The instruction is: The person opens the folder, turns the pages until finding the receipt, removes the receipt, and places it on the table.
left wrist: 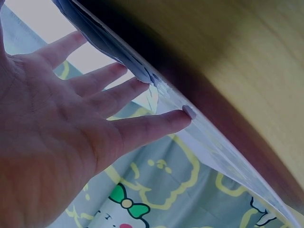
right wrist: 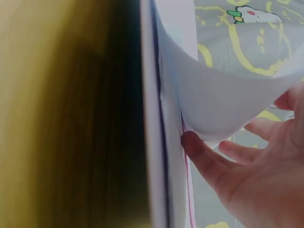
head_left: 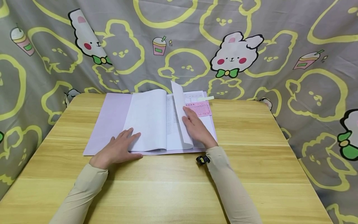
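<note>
A lilac-covered folder (head_left: 109, 124) lies spread on the table with white sheets inside. My left hand (head_left: 118, 149) has its fingers spread over the lower edge of the blank left-hand page (head_left: 148, 121), the thumb at the folder's bottom edge. On the other side, my right hand (head_left: 198, 127) touches the right face of a raised, curving page (head_left: 180, 115) with fairly straight fingers. The right wrist view shows that lifted sheet (right wrist: 228, 99) bowing above the thumb. Beneath it are a printed table sheet (head_left: 170, 121) and, to the right, a pink printed slip (head_left: 199, 109).
The folder sits near the far side of the wooden table (head_left: 156, 189). A pale tab (head_left: 207, 98) sticks out past the folder's upper right. Behind the table and at both sides hangs a grey curtain (head_left: 184, 37) with cartoon prints. A black band (head_left: 202, 160) is at my right wrist.
</note>
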The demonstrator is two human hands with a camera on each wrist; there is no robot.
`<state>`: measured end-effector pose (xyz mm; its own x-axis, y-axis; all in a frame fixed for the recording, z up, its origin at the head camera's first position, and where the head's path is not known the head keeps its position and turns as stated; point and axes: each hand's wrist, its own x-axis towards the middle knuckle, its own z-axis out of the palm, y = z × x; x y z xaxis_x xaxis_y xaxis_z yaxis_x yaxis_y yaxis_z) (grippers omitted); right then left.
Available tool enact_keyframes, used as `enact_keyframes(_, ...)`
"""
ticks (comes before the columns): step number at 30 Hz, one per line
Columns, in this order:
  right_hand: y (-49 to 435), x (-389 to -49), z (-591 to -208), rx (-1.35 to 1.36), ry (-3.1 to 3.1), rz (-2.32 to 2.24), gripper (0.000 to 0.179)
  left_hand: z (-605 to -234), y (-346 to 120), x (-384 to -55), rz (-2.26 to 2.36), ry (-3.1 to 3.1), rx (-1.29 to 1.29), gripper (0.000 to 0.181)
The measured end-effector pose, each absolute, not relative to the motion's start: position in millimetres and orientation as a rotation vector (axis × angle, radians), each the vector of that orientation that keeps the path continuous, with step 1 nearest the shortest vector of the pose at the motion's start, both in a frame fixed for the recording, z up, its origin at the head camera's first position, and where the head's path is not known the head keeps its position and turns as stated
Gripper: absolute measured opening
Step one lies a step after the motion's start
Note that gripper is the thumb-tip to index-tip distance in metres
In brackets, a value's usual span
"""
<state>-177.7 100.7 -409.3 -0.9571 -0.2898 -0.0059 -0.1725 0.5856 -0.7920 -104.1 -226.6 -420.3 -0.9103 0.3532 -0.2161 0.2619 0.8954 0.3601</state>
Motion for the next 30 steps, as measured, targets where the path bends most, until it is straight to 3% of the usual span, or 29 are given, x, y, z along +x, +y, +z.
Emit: enact_keyframes(30, 81.6, -166.8, -417.6, -0.455, 2.669, -1.200, 0.064, -421.6, -227.2, -104.4, 0.499, 2.783, 0.444, 0.100)
